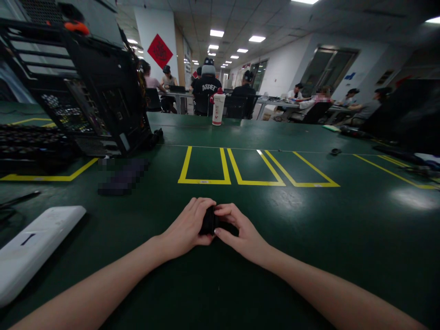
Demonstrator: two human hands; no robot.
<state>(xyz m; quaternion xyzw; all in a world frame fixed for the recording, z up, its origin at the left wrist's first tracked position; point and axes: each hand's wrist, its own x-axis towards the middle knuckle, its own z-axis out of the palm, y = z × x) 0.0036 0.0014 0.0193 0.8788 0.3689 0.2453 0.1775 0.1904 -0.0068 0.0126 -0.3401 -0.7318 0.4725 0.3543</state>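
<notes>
Across the whole lower view, dark green tabletop [343, 256] – glossy, light reflections on right side. Black computer case [92, 105] stands at far left, side tilted in view by the wide lens or its pose, cannot tell. Yellow tape outlines [261, 183], three side by side, mid-table beyond the hands. Long white device [37, 245] at left edge, dark mark on top, cut off by frame. White cup [217, 110] with red print upright on far part of table, seated people behind. Left hand [187, 227] wrapped round left side of a small black object [208, 222], fingers over far side, thumb on near side. Right hand [239, 231] half curled, finger and thumb tips pinching right end of same object. Object sits between both hands, at table centre, near side of the tape, mostly covered – exact type cannot tell
</notes>
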